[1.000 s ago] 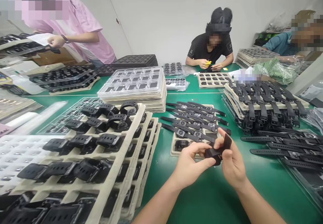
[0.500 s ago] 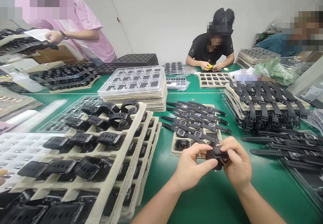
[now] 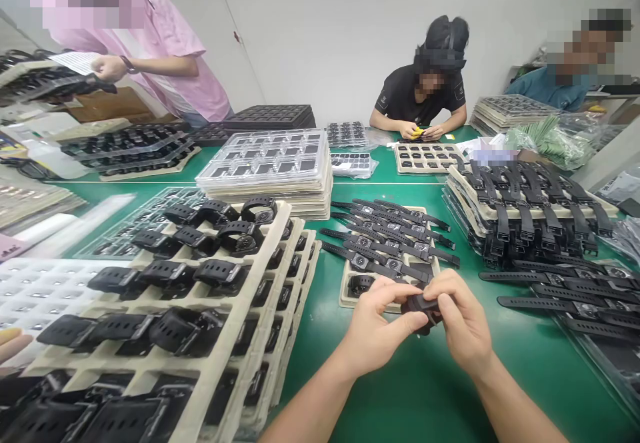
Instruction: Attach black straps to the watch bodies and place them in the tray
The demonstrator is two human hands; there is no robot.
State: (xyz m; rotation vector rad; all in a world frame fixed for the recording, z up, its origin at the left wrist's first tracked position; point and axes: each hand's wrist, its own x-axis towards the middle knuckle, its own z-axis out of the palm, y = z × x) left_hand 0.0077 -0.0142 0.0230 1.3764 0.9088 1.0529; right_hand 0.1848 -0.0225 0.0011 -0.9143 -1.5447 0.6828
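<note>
Between my two hands is a black smartwatch (image 3: 423, 310) with its strap bent round. My left hand (image 3: 375, 323) grips its left side, thumb in front and fingers behind. At its right side and top, my right hand (image 3: 463, 320) pinches the strap; parts of the watch are hidden by the fingers. Just beyond my hands lies a beige tray (image 3: 345, 290) with several black watches (image 3: 393, 243), most with straps laid out straight. One closed watch (image 3: 361, 284) sits in its near left compartment.
Stacked beige trays (image 3: 260, 296) of looped watches rise at the left. Clear-topped trays (image 3: 265, 156) stand behind them. On the right are stacked watch trays (image 3: 530, 203) and straight-strapped watches (image 3: 575, 286). Co-workers sit or stand across the green table (image 3: 420, 396); a stray hand (image 3: 13, 346) shows at left.
Both hands have shifted slightly left with the watch. My right fingers have moved over the strap, and the watch has turned a little. The stray hand at the left edge shows more.
</note>
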